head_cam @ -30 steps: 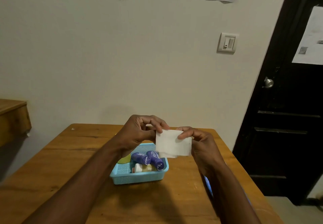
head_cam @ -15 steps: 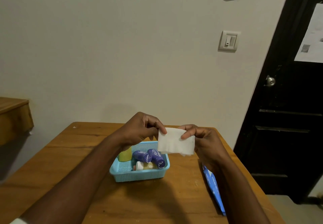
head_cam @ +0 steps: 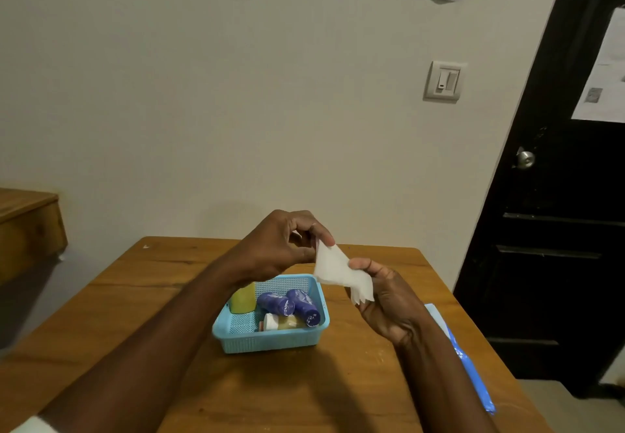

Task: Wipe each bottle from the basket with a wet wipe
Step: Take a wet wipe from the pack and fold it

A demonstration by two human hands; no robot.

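Zero bottles wiped so far, by the look of it: all still in the light blue basket (head_cam: 270,341), mid-table toward the far edge. In it, left to right: a yellow bottle (head_cam: 242,300) upright at the far-left corner, a white-capped bottle (head_cam: 280,321) lying at the near wall, two purple bottles (head_cam: 274,303) (head_cam: 304,307) lying side by side. Left hand (head_cam: 282,246) pinches the wet wipe (head_cam: 338,272) by its top corner; right hand (head_cam: 389,300) pinches its right edge, held above the basket. Blue wipes pack (head_cam: 466,355) along the table's right edge. Left: pick and wipe every bottle.
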